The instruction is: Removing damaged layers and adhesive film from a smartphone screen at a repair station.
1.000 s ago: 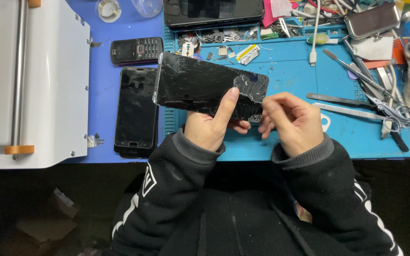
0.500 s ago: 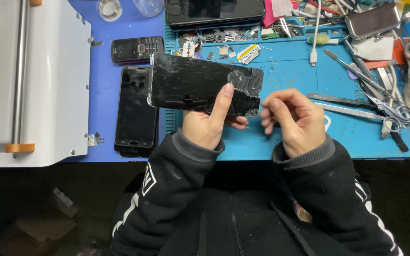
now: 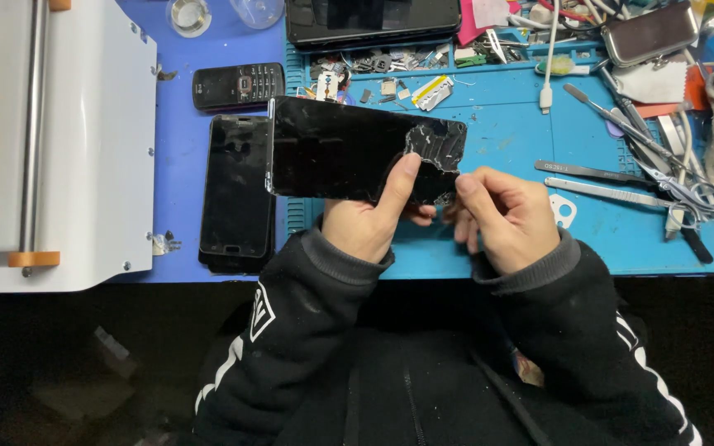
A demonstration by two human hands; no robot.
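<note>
Head view: left hand grips the cracked phone screen from beneath, thumb pressed on its face to steady it above the blue counter. Right hand pinches the shattered corner, fingers narrow. Two dark phones lie just beside; tweezers lie near the right hand

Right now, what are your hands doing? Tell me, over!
Left hand holds cracked phone, thumb on glass. Right hand pinches its broken corner. Another black phone lies beside it, tweezers right of the hands.
</note>
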